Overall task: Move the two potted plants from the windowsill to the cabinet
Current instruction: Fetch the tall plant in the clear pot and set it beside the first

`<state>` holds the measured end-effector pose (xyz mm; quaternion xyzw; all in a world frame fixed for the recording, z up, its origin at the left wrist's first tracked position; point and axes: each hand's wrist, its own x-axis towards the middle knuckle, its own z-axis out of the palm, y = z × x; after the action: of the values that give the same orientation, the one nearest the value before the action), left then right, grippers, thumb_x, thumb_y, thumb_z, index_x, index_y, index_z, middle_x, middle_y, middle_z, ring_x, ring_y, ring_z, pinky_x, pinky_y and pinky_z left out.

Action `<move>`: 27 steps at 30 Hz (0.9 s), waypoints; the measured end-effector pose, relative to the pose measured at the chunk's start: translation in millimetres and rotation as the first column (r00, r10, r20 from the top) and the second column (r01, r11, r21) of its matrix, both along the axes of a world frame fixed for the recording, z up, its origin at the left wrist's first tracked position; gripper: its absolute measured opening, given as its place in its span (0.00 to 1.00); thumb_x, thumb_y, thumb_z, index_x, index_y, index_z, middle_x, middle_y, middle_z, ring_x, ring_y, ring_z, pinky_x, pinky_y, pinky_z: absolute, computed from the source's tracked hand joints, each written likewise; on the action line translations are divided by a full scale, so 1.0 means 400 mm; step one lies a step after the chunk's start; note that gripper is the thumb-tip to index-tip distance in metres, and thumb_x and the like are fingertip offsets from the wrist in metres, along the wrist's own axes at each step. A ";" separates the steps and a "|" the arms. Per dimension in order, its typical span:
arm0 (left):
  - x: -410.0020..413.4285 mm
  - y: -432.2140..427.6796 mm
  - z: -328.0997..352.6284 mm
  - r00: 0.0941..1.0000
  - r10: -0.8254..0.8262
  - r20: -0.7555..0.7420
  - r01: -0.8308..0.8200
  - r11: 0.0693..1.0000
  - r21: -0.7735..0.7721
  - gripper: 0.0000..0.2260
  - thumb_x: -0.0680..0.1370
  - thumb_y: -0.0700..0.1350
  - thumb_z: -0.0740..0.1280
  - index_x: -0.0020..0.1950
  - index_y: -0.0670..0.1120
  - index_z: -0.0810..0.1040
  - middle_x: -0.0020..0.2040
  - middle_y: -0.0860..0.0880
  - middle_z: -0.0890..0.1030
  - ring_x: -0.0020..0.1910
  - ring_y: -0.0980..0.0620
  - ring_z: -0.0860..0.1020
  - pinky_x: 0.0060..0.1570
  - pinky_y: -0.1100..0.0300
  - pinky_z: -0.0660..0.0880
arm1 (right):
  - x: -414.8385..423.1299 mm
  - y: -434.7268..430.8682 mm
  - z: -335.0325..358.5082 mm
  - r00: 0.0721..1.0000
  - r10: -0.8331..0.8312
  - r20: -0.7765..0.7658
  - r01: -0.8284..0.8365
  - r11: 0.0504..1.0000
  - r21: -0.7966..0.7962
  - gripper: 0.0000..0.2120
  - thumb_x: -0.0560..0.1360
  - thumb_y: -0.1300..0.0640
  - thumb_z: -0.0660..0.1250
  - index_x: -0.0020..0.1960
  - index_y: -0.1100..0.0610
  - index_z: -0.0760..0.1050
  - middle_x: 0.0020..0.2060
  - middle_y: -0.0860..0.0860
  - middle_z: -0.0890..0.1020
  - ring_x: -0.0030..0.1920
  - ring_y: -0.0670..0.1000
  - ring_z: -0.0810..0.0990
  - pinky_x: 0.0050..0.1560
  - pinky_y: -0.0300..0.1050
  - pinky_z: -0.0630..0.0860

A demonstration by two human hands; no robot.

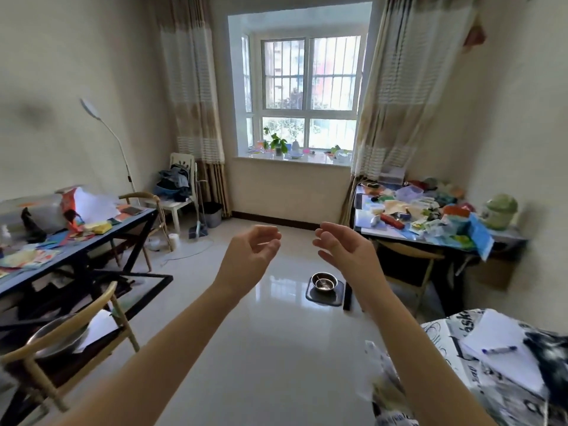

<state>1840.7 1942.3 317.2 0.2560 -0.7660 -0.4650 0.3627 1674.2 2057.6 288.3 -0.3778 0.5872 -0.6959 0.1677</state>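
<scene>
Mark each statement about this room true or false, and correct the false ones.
1. Both hands are empty. True: the left hand and right hand hold nothing.
2. A leafy potted plant stands on the windowsill. True.
3. The metal bowl sits on a table. False: it rests on a dark mat on the floor.
4. The curtains are drawn shut. False: the left curtain and right curtain hang at the sides.
</scene>
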 end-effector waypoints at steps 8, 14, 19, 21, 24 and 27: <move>-0.237 -0.135 0.022 1.000 0.007 -0.013 -0.007 1.000 -0.019 0.12 0.80 0.41 0.68 0.63 0.43 0.79 0.57 0.48 0.84 0.56 0.53 0.83 0.60 0.54 0.79 | -0.266 -0.159 -0.002 0.998 0.055 0.019 -0.054 0.998 -0.038 0.08 0.80 0.55 0.70 0.58 0.49 0.81 0.52 0.51 0.88 0.55 0.52 0.87 0.58 0.50 0.82; -0.331 -0.289 0.016 0.999 0.041 -0.002 -0.041 0.999 -0.028 0.13 0.80 0.40 0.67 0.64 0.43 0.78 0.57 0.49 0.84 0.57 0.53 0.82 0.61 0.54 0.79 | -0.372 -0.307 -0.021 0.998 0.059 -0.036 -0.059 0.998 -0.008 0.13 0.76 0.47 0.72 0.59 0.48 0.81 0.52 0.46 0.88 0.55 0.50 0.87 0.59 0.53 0.83; -0.409 -0.482 -0.009 0.998 0.051 -0.022 -0.052 0.998 -0.045 0.14 0.80 0.38 0.68 0.65 0.42 0.78 0.58 0.48 0.84 0.58 0.54 0.82 0.63 0.56 0.78 | -0.455 -0.469 -0.019 0.974 0.006 -0.226 0.003 0.999 0.038 0.07 0.79 0.56 0.72 0.55 0.46 0.82 0.51 0.46 0.87 0.52 0.47 0.86 0.61 0.56 0.82; -0.441 -0.570 -0.013 0.999 0.036 -0.030 -0.038 0.997 -0.065 0.14 0.79 0.39 0.68 0.65 0.43 0.78 0.58 0.48 0.83 0.58 0.54 0.81 0.63 0.57 0.77 | -0.479 -0.542 -0.001 0.959 -0.018 -0.283 0.032 0.998 0.045 0.09 0.78 0.57 0.72 0.54 0.44 0.81 0.52 0.46 0.87 0.53 0.48 0.86 0.61 0.56 0.82; -0.496 -0.725 0.009 0.999 0.008 -0.040 -0.012 0.994 -0.104 0.13 0.79 0.39 0.69 0.64 0.43 0.78 0.57 0.50 0.83 0.57 0.58 0.81 0.61 0.60 0.77 | -0.528 -0.669 0.043 0.948 -0.045 -0.316 0.067 0.996 0.060 0.09 0.79 0.59 0.71 0.55 0.47 0.80 0.53 0.49 0.87 0.54 0.50 0.87 0.61 0.58 0.81; -0.549 -0.870 0.039 0.997 -0.011 -0.080 0.003 0.994 -0.107 0.13 0.80 0.39 0.68 0.64 0.43 0.79 0.56 0.50 0.84 0.57 0.56 0.82 0.62 0.57 0.78 | -0.580 -0.786 0.088 0.934 -0.085 -0.347 0.110 0.993 0.052 0.08 0.80 0.60 0.70 0.58 0.52 0.80 0.54 0.50 0.87 0.54 0.50 0.87 0.60 0.58 0.82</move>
<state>1621.1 1594.5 333.0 0.2147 -0.7754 -0.4347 0.4046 1442.4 1743.3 323.5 -0.4578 0.6498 -0.6054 0.0411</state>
